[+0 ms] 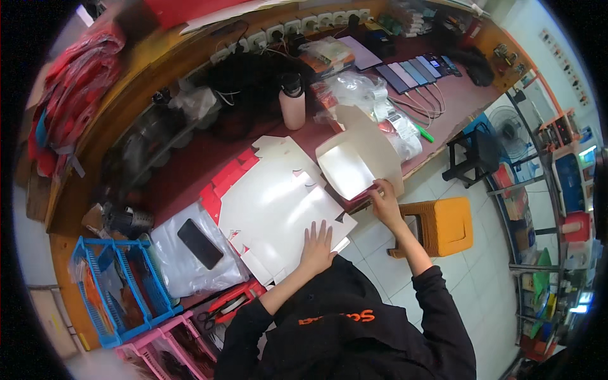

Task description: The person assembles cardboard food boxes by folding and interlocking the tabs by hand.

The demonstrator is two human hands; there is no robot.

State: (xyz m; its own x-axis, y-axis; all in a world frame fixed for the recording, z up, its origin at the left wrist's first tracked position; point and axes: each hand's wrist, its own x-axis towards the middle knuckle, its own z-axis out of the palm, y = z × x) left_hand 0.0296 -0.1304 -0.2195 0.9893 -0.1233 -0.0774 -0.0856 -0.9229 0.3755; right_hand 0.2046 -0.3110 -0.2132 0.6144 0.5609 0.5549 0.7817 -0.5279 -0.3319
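Note:
Flat box blanks [278, 202], white on top with red edges, lie stacked on the dark red tabletop in front of me. My left hand [317, 247] rests on the near part of them, fingers spread and flat. To their right stands a partly folded cardboard box [347, 172], its white inside facing up and its tan flap raised at the far right. With my right hand [384, 202] I pinch the near right corner of this box, thumb and fingers closed on its edge.
Behind stand a pink bottle [292, 104] and clear plastic packs [361, 92]. Several phones [411, 71] lie at the far right. Left are a dark phone [200, 243] on plastic bags [171, 263], and blue baskets [126, 288]. A yellow stool [453, 225] stands on the floor right.

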